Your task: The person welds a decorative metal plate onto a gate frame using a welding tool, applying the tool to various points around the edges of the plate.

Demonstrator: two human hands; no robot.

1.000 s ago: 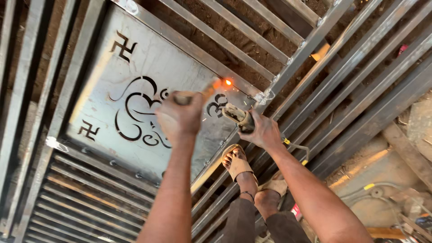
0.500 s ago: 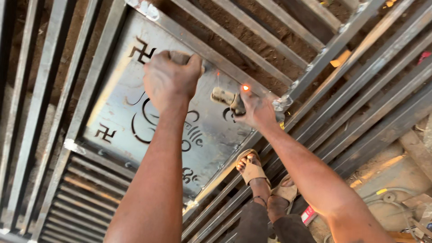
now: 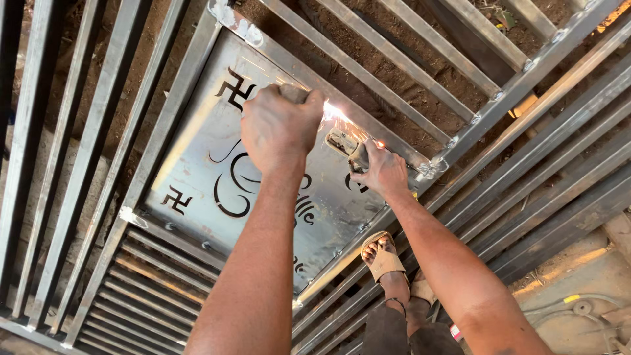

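Steel gate [image 3: 526,79] lies flat on the ground, cut-out plate [image 3: 197,171] framed in at centre. Left hand [image 3: 279,128] is clenched on the grinder's side handle, at 12 o'clock of the plate; right hand [image 3: 381,172] wraps the grinder [image 3: 345,143] body at 2 o'clock. Two-handed grip steadies the tool against kick. Sparks [image 3: 334,113] fly at the plate's upper edge seam, between both hands. Sandalled foot [image 3: 384,258] stands on the bars at 5 o'clock, pinning the frame and keeping the body close over the work.
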